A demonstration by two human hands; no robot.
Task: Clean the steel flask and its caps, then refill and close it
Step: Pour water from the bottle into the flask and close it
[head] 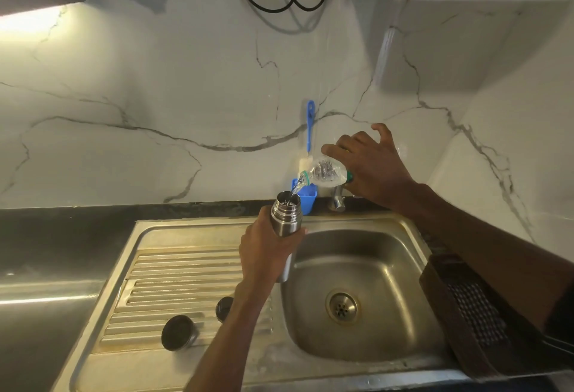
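Both hands grip: left hand (267, 245) steadies the open steel flask (285, 219) over the sink; right hand (372, 168) tilts a clear plastic bottle (324, 172), refilling it

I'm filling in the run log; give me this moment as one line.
step: refill | left hand: holds steel flask over sink | right hand: pours from plastic bottle | caps: off, on drainboard

The brushed steel flask (284, 220) is gleaming in the left hand (267, 248); the right hand (372, 171) is gripping a clear, crinkled plastic bottle (326, 172); below both, the dull, stained steel sink (366, 267) is shining faintly.
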